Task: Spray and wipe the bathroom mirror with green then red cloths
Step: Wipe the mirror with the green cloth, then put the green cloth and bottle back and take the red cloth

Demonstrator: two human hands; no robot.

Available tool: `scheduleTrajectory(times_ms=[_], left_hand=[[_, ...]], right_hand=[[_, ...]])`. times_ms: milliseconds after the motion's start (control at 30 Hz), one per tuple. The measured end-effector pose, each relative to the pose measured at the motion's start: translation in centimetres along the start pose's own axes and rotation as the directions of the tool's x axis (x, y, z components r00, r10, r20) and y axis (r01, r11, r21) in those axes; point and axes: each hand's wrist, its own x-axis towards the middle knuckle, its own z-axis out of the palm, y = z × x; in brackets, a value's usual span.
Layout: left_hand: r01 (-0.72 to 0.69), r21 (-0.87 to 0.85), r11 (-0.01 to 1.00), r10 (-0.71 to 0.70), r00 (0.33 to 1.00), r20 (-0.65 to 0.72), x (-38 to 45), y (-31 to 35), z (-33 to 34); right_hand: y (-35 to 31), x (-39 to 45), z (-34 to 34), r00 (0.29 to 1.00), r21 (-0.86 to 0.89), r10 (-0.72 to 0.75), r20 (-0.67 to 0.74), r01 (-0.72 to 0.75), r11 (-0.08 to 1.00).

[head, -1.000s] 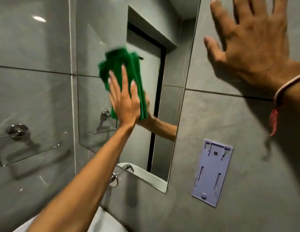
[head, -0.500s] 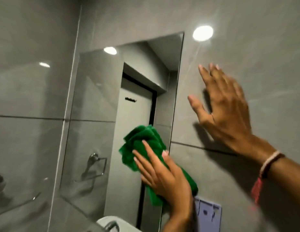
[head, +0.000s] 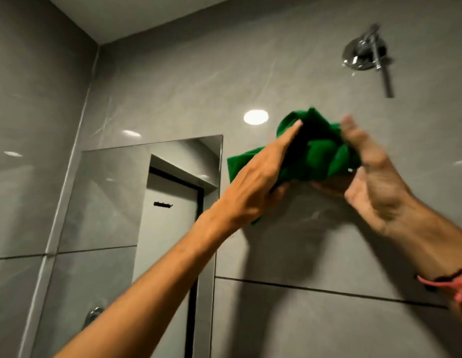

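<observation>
Green cloth [head: 315, 153] bunched between both hands, right of mirror [head: 116, 192] top-right corner; left hand [head: 253, 187] pinching it, right hand [head: 374, 177] blurred, fingers spread against it.

Large glossy grey wall tiles [head: 289, 319] are seen, divided by dark grout lines; a chrome shower fitting [head: 364, 54] is mounted high up, beneath a pale ceiling [head: 137, 14].

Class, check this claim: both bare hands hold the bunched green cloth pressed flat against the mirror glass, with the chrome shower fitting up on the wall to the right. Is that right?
Not quite. The head view shows the left hand and right hand holding the bunched green cloth in front of the grey wall tiles, to the right of the mirror, not on its glass. The chrome shower fitting is indeed up right.
</observation>
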Motion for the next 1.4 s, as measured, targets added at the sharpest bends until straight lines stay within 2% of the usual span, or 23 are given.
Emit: scheduleTrajectory(times_ms=[100, 167, 233, 300, 333, 367, 400, 433, 467, 500, 567, 667, 733, 833, 933, 967, 1033, 1067, 1167, 1233, 1400], left_hand=[[-0.059, 0.004, 0.998, 0.059, 0.997, 0.059, -2.3, 1.8, -0.2], [-0.037, 0.031, 0.999, 0.036, 0.999, 0.008, -3.7, 2.6, -0.6], [0.093, 0.005, 0.996, -0.093, 0.994, -0.054, -5.5, 2.9, -1.1], [0.305, -0.217, 0.928, -0.325, 0.944, -0.064, -7.7, 3.9, -1.3], [0.415, -0.374, 0.83, -0.458, 0.888, -0.033, -8.9, 4.7, -1.1], [0.501, -0.529, 0.685, -0.579, 0.815, 0.022, -9.9, 5.6, -0.8], [0.558, -0.667, 0.494, -0.67, 0.733, 0.118, -11.0, 6.7, -0.2], [0.583, -0.764, 0.276, -0.716, 0.655, 0.241, -11.9, 7.8, 0.5], [0.589, -0.806, 0.053, -0.723, 0.58, 0.376, -12.8, 8.9, 1.3], [0.589, -0.799, -0.122, -0.701, 0.519, 0.49, -13.6, 10.0, 1.9], [0.611, -0.735, -0.294, -0.633, 0.452, 0.629, -15.0, 12.2, 2.8], [0.623, -0.668, -0.407, -0.592, 0.377, 0.712, -17.2, 15.3, 3.9], [0.634, -0.613, -0.472, -0.574, 0.306, 0.759, -19.2, 17.4, 4.9], [0.673, -0.506, -0.54, -0.505, 0.222, 0.834, -22.1, 20.9, 6.9], [0.708, -0.374, -0.599, -0.494, 0.041, 0.868, -25.9, 24.5, 8.9], [0.697, -0.329, -0.637, -0.486, -0.032, 0.873, -27.5, 25.9, 9.7], [0.667, -0.261, -0.697, -0.457, -0.133, 0.88, -30.7, 28.4, 11.1], [0.641, -0.218, -0.736, -0.435, -0.201, 0.878, -32.8, 30.0, 11.8], [0.594, -0.081, -0.801, -0.381, -0.4, 0.833, -39.1, 34.5, 13.2], [0.574, 0.009, -0.819, -0.339, -0.496, 0.8, -43.2, 37.6, 13.7], [0.556, 0.24, -0.796, -0.252, -0.664, 0.704, -52.4, 44.2, 16.1]], right_hand=[[0.0, -1.6, -1.1, 0.992, -0.253, 0.078, 0.096, -0.051, 0.966], [0.8, -2.8, -2.0, 0.994, -0.28, 0.08, 0.077, -0.056, 0.958], [1.5, -4.2, -2.7, 0.997, -0.238, 0.077, 0.029, -0.068, 0.969], [2.1, -5.7, -3.4, 0.997, -0.199, 0.08, -0.024, -0.083, 0.977], [2.2, -6.7, -3.6, 0.995, -0.165, 0.079, -0.052, -0.087, 0.983], [2.3, -7.7, -3.8, 0.993, -0.12, 0.084, -0.086, -0.094, 0.988], [2.5, -8.9, -4.1, 0.988, -0.071, 0.102, -0.118, -0.111, 0.991], [2.8, -10.1, -4.5, 0.982, -0.032, 0.12, -0.148, -0.126, 0.991], [3.1, -11.4, -5.0, 0.977, -0.004, 0.133, -0.168, -0.135, 0.991], [3.4, -12.7, -5.5, 0.972, 0.011, 0.146, -0.185, -0.146, 0.989], [3.7, -15.5, -6.6, 0.954, 0.043, 0.198, -0.227, -0.193, 0.98], [4.3, -19.7, -9.2, 0.891, 0.085, 0.336, -0.304, -0.326, 0.941], [4.6, -23.0, -10.8, 0.815, 0.098, 0.457, -0.356, -0.454, 0.886], [5.6, -27.9, -13.4, 0.658, 0.11, 0.596, -0.46, -0.624, 0.774], [7.2, -32.8, -15.9, 0.503, 0.152, 0.711, -0.491, -0.754, 0.639], [7.8, -34.5, -16.6, 0.442, 0.182, 0.744, -0.501, -0.787, 0.59], [9.0, -37.6, -17.6, 0.32, 0.255, 0.796, -0.513, -0.829, 0.498], [9.7, -39.8, -18.3, 0.252, 0.288, 0.813, -0.524, -0.846, 0.448], [12.3, -46.2, -20.0, 0.112, 0.297, 0.815, -0.568, -0.896, 0.33], [14.2, -51.1, -20.9, 0.012, 0.317, 0.802, -0.597, -0.915, 0.25], [20.1, -62.3, -22.9, -0.284, 0.438, 0.761, -0.583, -0.899, 0.0]])
